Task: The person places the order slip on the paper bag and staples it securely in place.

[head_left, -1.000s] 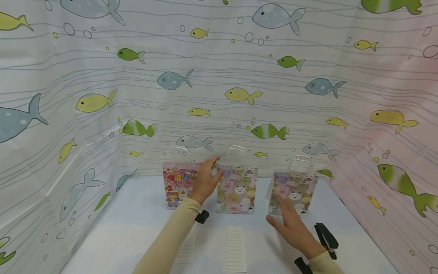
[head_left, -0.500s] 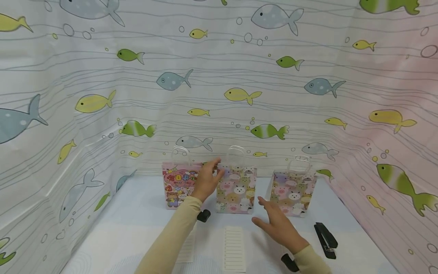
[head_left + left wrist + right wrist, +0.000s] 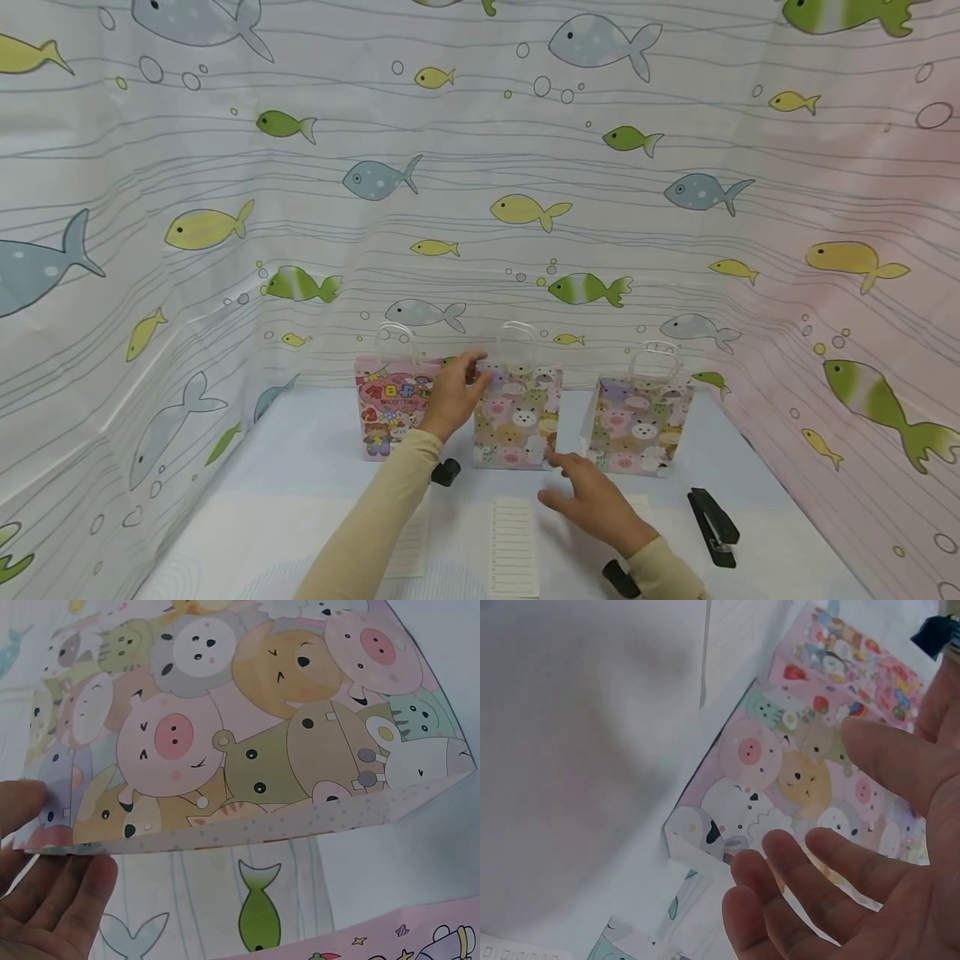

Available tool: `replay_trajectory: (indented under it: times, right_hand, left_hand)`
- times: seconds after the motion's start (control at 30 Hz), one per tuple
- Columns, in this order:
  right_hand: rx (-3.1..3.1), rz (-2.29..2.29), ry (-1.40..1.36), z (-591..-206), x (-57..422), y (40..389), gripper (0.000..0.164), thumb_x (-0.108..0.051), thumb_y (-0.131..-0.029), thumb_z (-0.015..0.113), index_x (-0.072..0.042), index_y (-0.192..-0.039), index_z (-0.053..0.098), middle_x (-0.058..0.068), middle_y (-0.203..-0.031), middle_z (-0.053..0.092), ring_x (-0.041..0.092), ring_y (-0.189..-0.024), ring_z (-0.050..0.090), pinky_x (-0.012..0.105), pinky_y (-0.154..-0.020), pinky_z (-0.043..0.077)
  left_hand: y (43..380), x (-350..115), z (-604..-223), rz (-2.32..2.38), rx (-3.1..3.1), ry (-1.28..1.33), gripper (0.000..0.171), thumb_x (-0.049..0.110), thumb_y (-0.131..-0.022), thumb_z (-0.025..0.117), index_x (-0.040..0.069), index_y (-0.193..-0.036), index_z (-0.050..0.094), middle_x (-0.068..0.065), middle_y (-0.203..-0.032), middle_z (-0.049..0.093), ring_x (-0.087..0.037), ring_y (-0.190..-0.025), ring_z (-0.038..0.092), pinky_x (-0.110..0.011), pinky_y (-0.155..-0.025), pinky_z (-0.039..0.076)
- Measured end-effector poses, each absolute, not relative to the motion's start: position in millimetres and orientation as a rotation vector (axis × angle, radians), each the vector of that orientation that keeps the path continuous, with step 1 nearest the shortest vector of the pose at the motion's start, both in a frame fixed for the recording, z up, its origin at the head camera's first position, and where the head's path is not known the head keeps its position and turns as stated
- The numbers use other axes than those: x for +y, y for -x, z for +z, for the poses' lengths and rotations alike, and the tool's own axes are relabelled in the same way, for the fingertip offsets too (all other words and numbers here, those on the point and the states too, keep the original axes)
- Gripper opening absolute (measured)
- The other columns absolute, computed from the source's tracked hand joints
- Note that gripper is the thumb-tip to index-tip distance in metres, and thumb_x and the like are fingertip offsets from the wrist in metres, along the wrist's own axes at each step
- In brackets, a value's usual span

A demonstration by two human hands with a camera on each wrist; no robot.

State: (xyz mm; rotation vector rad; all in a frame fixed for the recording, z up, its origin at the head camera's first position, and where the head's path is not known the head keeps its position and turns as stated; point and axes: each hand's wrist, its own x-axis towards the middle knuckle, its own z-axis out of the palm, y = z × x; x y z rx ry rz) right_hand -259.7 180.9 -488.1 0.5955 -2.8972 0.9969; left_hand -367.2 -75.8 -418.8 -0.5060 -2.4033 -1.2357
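Note:
In the head view my left hand [image 3: 452,398] is at the upper left edge of the middle gift bag [image 3: 517,421], which has cartoon animals printed on it and a clear handle. The left wrist view has the thumb on the bag's printed face [image 3: 259,712] and the fingers behind its edge, pinching it. Low in front of the same bag's right bottom corner hovers my right hand [image 3: 598,507], fingers spread and holding nothing. The right wrist view shows its palm, with the printed bag [image 3: 802,776] beyond the fingertips.
A pink gift bag [image 3: 381,410] stands to the left, partly behind my left hand. Another animal-print bag [image 3: 637,425] stands to the right. Lined paper slips [image 3: 514,546] lie in front on the table. A black stapler [image 3: 712,527] lies at the right. Fish-patterned sheeting [image 3: 480,279] surrounds the table.
My right hand has moved left, away from the right bag and down toward the middle bag's lower right corner. My left hand has stayed at the middle bag's edge.

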Motion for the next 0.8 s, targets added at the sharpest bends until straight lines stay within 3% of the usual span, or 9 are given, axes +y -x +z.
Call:
replay_trajectory:
  times: [0.3, 0.8]
  right_hand:
    - [-2.963, 1.027, -0.729, -494, 175, 262, 0.05, -0.036, -0.096, 0.072, -0.005, -0.134, 0.063, 0.01, -0.132, 0.064, 0.032, -0.107, 0.064, 0.047, -0.083, 0.053]
    - [-2.919, 0.998, -0.844, -506, 171, 274, 0.045, -0.028, -0.091, 0.078, -0.006, -0.129, 0.066, 0.009, -0.125, 0.068, 0.027, -0.099, 0.065, 0.038, -0.08, 0.054]
  left_hand:
    - [367, -75, -423, -1.265, -2.407, 0.492, 0.035, 0.021, -0.101, 0.066, 0.011, -0.134, 0.061, -0.006, -0.104, 0.066, -0.023, -0.101, 0.065, -0.041, -0.089, 0.054]
    - [370, -73, -424, -1.211, -2.387, 0.479, 0.025, 0.017, -0.103, 0.063, 0.015, -0.127, 0.06, 0.001, -0.088, 0.065, -0.014, -0.08, 0.061, -0.033, -0.073, 0.053]
